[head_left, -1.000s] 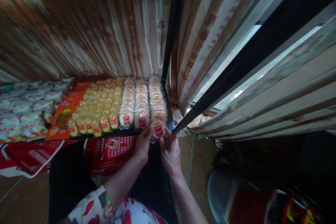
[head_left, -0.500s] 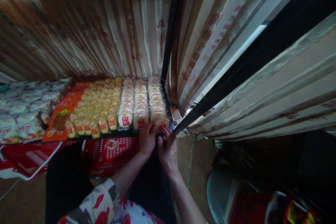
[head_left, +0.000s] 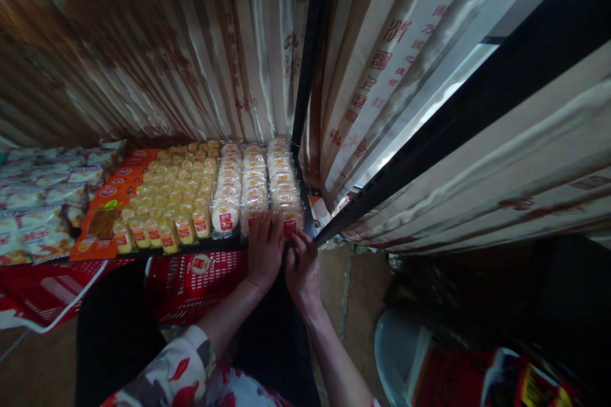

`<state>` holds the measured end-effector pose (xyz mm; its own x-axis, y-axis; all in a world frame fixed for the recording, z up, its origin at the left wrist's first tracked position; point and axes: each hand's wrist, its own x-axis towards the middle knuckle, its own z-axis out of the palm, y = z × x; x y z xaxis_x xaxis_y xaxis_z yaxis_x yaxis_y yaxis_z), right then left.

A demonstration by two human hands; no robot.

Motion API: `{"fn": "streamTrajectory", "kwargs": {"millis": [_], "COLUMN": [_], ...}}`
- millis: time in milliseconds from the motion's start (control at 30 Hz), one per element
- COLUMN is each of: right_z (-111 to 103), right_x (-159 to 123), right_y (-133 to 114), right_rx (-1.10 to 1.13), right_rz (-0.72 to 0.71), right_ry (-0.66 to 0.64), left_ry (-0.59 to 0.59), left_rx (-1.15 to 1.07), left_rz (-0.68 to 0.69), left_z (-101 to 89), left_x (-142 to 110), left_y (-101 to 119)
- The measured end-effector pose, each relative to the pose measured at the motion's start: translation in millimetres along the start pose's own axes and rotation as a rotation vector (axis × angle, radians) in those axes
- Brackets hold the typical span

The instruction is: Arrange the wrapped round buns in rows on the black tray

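Observation:
Three rows of round wrapped cakes with red labels (head_left: 255, 178) lie on a dark shelf (head_left: 224, 243). My left hand (head_left: 264, 249) lies flat with fingers stretched over the front cake of the middle row. My right hand (head_left: 300, 264) is beside it at the front of the right row, fingertips pinched on the front wrapped cake (head_left: 289, 224) there. To the left lie rows of small yellow snack packs (head_left: 169, 203).
An orange packet (head_left: 102, 219) and pale snack bags (head_left: 33, 203) fill the shelf's left. A red plastic basket (head_left: 200, 283) holding one round cake (head_left: 201, 264) stands below. A black post (head_left: 308, 51) and glossy curtains (head_left: 429, 76) rise behind. A chair (head_left: 396, 350) stands low right.
Both hands moved forward onto the shelf. The round cake held up off the shelf edge a second ago now sits at the front of the right row. My left hand flattened onto the middle row.

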<state>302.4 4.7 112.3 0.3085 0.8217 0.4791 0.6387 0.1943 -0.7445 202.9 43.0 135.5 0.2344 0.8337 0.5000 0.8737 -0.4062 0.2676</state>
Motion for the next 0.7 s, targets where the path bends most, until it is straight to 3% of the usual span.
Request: {"fn": "streamTrajectory", "kwargs": {"millis": [100, 267, 467, 700], "right_z": [-3, 3, 25, 44], "right_x": [2, 27, 64, 75], "right_y": [-8, -18, -4, 9], "right_rx": [-0.023, -0.079, -0.137, -0.063], "right_rz": [-0.015, -0.004, 0.077, 0.237], "right_ry": [0.02, -0.025, 0.005, -0.069], "left_ry": [-0.002, 0.009, 0.071, 0.1], "left_rx": [0.151, 0.211, 0.138, 0.035], "left_rz": [0.133, 0.192, 0.228, 0.242], "left_z": [1.7, 9.5, 12.1, 13.4], "left_x": [-2, -4, -3, 2], "left_y": [-6, -16, -20, -27]}}
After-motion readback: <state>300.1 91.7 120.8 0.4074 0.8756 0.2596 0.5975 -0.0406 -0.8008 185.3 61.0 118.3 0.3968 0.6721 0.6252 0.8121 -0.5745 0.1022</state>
